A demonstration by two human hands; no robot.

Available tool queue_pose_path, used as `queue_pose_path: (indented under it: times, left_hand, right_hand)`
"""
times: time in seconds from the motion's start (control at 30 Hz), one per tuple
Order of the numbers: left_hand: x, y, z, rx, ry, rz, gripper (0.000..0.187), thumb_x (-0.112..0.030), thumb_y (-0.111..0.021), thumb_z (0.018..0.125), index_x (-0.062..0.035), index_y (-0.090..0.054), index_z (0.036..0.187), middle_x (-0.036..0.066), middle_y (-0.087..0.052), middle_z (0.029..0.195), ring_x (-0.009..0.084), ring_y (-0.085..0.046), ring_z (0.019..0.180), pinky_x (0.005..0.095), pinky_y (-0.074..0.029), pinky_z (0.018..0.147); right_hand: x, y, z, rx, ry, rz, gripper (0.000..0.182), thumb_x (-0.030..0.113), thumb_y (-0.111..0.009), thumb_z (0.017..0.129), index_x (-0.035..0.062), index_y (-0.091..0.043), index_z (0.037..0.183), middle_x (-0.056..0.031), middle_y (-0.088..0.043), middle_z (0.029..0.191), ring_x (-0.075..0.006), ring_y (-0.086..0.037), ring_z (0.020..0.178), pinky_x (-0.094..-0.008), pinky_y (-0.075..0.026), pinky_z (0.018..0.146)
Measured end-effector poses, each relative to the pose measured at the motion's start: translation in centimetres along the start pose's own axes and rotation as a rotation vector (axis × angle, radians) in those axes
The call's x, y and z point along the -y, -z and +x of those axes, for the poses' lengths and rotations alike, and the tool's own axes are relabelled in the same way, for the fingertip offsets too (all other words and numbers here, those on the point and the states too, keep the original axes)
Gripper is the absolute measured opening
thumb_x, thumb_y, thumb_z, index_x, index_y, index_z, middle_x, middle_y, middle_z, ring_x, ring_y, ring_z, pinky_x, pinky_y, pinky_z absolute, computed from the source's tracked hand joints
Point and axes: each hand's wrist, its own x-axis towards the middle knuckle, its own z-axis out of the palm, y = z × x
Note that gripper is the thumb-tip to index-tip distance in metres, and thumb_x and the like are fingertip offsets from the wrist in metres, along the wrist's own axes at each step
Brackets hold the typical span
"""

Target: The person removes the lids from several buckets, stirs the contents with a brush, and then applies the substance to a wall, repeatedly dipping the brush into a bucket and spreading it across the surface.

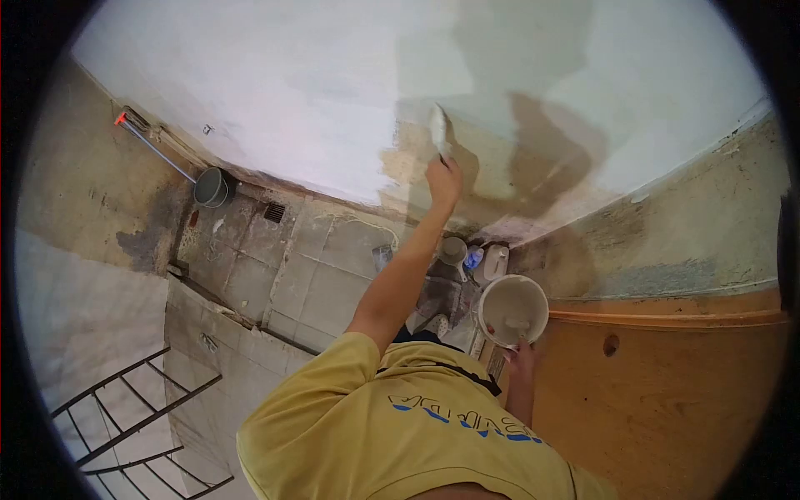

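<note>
Brush in left hand meets wall; right hand grips bucket, fingers partly hidden.

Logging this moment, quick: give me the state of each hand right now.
Left hand: closed on the brush, its bristles against the wall.
Right hand: closed on the rim of the white bucket, holding it up.

tiled floor, grey bucket, white jug, small containers beside it
</note>
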Motion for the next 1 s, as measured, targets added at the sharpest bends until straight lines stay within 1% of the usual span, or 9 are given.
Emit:
queue_pose_path:
  times: [0.13,0.2,0.27,0.43,0.5,0.57,0.67,0.87,1.0]
  left_hand:
    - [0.5,2.0,-5.9,0.302,-0.118,-0.029,0.031,-0.021,-0.052,0.092,0.0075,-0.062,0.084,0.029,-0.061,0.075,0.0468,-0.06,0.073,0.0507,-0.045,0.066]
    - [0.9,5.0,-8.0,0.609,-0.063,-0.035,0.03,-0.022,-0.054,0.091,0.0061,-0.063,0.085,0.026,-0.061,0.072,0.0426,-0.061,0.07,0.0463,-0.046,0.064]
    - [0.6,8.5,-9.9,0.712,-0.159,-0.056,0.028,-0.021,-0.057,0.092,0.0058,-0.065,0.092,0.015,-0.056,0.062,0.0172,-0.049,0.057,0.0348,-0.041,0.056]
    - [-0.9,15.4,-11.4,0.863,-0.083,0.041,0.032,-0.027,-0.067,0.082,0.0056,-0.068,0.085,0.014,-0.063,0.064,0.018,-0.058,0.058,0.0369,-0.046,0.058]
    - [-0.8,16.4,-11.2,0.925,-0.055,0.159,0.034,-0.028,-0.068,0.079,0.006,-0.068,0.083,0.016,-0.064,0.065,0.0207,-0.061,0.06,0.0378,-0.047,0.059]
    - [-0.9,17.4,-11.7,0.998,-0.009,0.279,0.035,-0.028,-0.069,0.076,0.0064,-0.068,0.082,0.019,-0.065,0.066,0.0235,-0.064,0.062,0.0386,-0.049,0.06]
    - [-2.3,17.4,-11.7,1.024,-0.091,0.391,0.033,-0.026,-0.068,0.074,0.006,-0.068,0.082,0.023,-0.064,0.069,0.0364,-0.064,0.065,0.0426,-0.05,0.062]
    - [-1.7,16.2,-11.9,0.984,-0.268,0.405,0.021,-0.015,-0.066,0.078,0.0037,-0.064,0.088,0.024,-0.063,0.073,0.0421,-0.062,0.07,0.0474,-0.049,0.064]
    - [-3.8,14.9,-10.9,0.962,-0.342,0.407,0.015,-0.011,-0.065,0.079,0.0022,-0.062,0.085,0.024,-0.062,0.071,0.0425,-0.062,0.072,0.0486,-0.048,0.064]
  right_hand:
    - [-0.9,-1.2,0.1,0.047,-0.007,0.085,0.054,0.004,-0.056,0.09,-0.002,-0.034,0.139,-0.0238,-0.054,0.12,-0.0361,-0.066,0.095,-0.051,-0.062,0.075]
    - [-0.7,-2.1,-0.2,0.138,0.04,0.03,0.051,0.006,-0.056,0.091,-0.0039,-0.037,0.137,-0.0233,-0.056,0.118,-0.0372,-0.066,0.095,-0.0523,-0.061,0.075]
    - [-1.7,-2.7,0.9,0.154,0.059,0.015,0.05,0.007,-0.056,0.091,-0.0045,-0.038,0.136,-0.0234,-0.055,0.119,-0.0372,-0.066,0.095,-0.0525,-0.061,0.075]
    - [-0.9,-6.2,0.1,0.153,0.022,-0.016,0.047,0.012,-0.055,0.093,-0.0056,-0.04,0.134,-0.0236,-0.055,0.122,-0.0363,-0.066,0.097,-0.0507,-0.062,0.074]
    - [-0.2,-7.4,-0.8,0.246,0.166,-0.083,0.047,0.013,-0.055,0.093,-0.0048,-0.041,0.134,-0.0229,-0.056,0.12,-0.0363,-0.066,0.098,-0.0487,-0.062,0.073]
    - [1.0,-8.7,-2.3,0.198,0.067,-0.032,0.042,0.008,-0.057,0.092,-0.0033,-0.046,0.131,-0.0201,-0.061,0.111,-0.0323,-0.068,0.089,-0.0396,-0.064,0.063]
    - [1.2,-9.7,-2.0,0.214,0.068,-0.09,0.042,0.009,-0.057,0.092,-0.0034,-0.046,0.131,-0.0193,-0.062,0.111,-0.0311,-0.069,0.085,-0.0376,-0.064,0.06]
    - [3.0,-12.3,-3.4,0.233,0.124,-0.109,0.043,0.003,-0.054,0.091,-0.0039,-0.043,0.131,-0.0214,-0.058,0.119,-0.0328,-0.07,0.086,-0.0391,-0.064,0.061]
    - [3.7,-13.7,-4.6,0.211,0.12,-0.135,0.046,0.007,-0.056,0.092,-0.0012,-0.043,0.135,-0.0189,-0.061,0.112,-0.0295,-0.07,0.084,-0.0372,-0.064,0.059]
